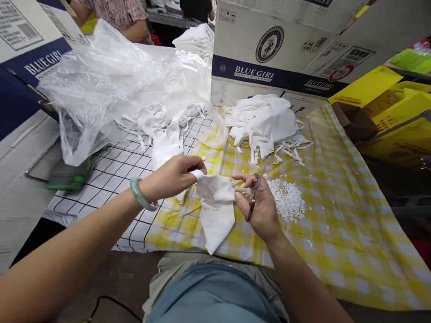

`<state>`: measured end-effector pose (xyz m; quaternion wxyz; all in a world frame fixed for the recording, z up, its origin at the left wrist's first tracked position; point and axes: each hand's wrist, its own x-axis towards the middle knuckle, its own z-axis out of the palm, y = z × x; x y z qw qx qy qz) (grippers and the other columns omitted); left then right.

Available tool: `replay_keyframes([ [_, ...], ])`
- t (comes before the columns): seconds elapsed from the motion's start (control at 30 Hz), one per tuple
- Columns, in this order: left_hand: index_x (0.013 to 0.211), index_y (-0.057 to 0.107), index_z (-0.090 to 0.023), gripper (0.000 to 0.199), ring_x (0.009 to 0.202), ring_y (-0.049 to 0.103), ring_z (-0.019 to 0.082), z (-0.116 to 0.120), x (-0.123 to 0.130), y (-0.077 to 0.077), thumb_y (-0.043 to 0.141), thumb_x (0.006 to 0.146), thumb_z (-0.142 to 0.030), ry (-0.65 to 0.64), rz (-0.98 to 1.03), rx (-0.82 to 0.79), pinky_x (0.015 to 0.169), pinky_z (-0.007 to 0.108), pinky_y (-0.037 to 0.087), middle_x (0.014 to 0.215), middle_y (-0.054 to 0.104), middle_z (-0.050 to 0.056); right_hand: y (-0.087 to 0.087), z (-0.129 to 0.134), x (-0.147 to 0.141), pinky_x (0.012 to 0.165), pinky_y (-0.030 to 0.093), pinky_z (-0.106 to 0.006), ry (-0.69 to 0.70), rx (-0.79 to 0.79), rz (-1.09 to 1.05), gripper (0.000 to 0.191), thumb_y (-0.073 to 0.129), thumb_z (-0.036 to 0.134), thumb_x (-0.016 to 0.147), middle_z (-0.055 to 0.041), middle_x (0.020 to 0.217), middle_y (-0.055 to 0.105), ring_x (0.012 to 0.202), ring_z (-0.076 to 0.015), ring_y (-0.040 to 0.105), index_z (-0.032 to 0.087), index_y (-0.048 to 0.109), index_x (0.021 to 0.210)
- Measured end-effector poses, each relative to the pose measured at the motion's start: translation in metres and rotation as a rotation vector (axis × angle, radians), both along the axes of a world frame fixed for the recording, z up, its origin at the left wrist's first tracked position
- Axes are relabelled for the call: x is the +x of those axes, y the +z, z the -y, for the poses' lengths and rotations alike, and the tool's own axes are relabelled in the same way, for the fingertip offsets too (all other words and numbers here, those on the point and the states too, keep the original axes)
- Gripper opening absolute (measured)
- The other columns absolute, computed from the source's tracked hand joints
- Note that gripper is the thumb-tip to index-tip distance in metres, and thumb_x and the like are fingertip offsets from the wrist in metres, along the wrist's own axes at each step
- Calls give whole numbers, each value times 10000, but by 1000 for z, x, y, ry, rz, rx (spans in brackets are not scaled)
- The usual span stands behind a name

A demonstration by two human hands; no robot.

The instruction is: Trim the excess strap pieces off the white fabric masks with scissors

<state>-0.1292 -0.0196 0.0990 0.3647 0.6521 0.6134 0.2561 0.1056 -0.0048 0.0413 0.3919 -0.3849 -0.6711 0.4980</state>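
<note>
My left hand, wearing a green bangle on its wrist, pinches the upper edge of a white cloth piece. The piece hangs down to a pointed end over the yellow checked tablecloth. Scissors are hooked on the fingers of my right hand. Thumb and forefinger of that hand are spread beside the cloth's right edge; whether they touch it I cannot tell. Right of that hand lies a heap of small white clippings.
A pile of white cloth pieces with straps lies before a large beer carton. Clear plastic bags and more white pieces spread at the left. Yellow boxes stand at the right. Another person is at the back.
</note>
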Motion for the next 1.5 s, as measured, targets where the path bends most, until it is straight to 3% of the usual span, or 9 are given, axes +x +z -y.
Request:
replay_keyframes([
  [0.17,798,631,-176,91,548,457,116,16,11,1,592,767,-252,88,-52,111,501,220,360,610,546,-18,-1,-4,-39,774,486,-287,7,-51,-57,236,705,221,704,-3,857,615,826,-171,600,238,524,854],
  [0.37,887,729,-159,337,552,391,95,32,-7,7,563,905,-452,-135,242,-207,492,208,333,620,485,-11,15,-38,-24,582,443,-236,61,-367,-234,311,799,339,646,37,700,549,626,-119,528,222,532,757],
  [0.57,998,697,-166,374,546,368,96,37,2,-5,496,952,-479,-112,442,-259,482,203,336,622,425,-22,33,-47,-13,460,372,-204,136,-522,-226,358,843,397,617,55,631,495,513,-83,447,210,577,765],
  [0.83,863,745,-223,242,778,610,189,40,35,8,546,925,-344,-113,412,4,737,297,515,813,671,54,23,-48,-31,443,318,-188,275,-625,-207,384,861,417,571,69,573,500,477,-60,406,185,582,697],
  [1.0,738,700,-200,260,1038,583,250,33,62,-20,553,922,-310,177,584,267,877,369,506,915,622,92,-9,-22,-54,465,344,-219,306,-661,-293,494,779,620,578,47,531,498,482,-89,430,196,529,616],
  [1.1,728,673,-178,285,793,558,183,31,75,-40,529,927,-323,288,736,157,619,304,479,925,568,83,-16,-13,-35,547,409,-246,156,-525,-165,436,746,589,665,25,631,557,585,-126,498,204,542,688],
  [1.2,739,678,-175,281,787,530,173,30,86,-52,539,917,-343,293,755,113,576,289,441,986,542,88,-10,-10,5,658,440,-271,-15,-202,147,327,763,462,713,5,758,595,719,-162,537,212,556,751],
  [1.33,725,688,-198,271,1023,524,258,27,101,-64,558,906,-352,220,783,78,645,310,461,873,529,96,2,2,51,658,402,-281,108,72,416,330,774,374,710,9,675,563,666,-156,499,211,493,652],
  [1.5,718,689,-204,243,1080,501,284,21,111,-68,573,873,-350,190,800,28,659,323,465,844,528,106,3,7,79,633,377,-278,91,124,498,290,707,330,763,20,637,529,615,-138,482,211,466,655],
])
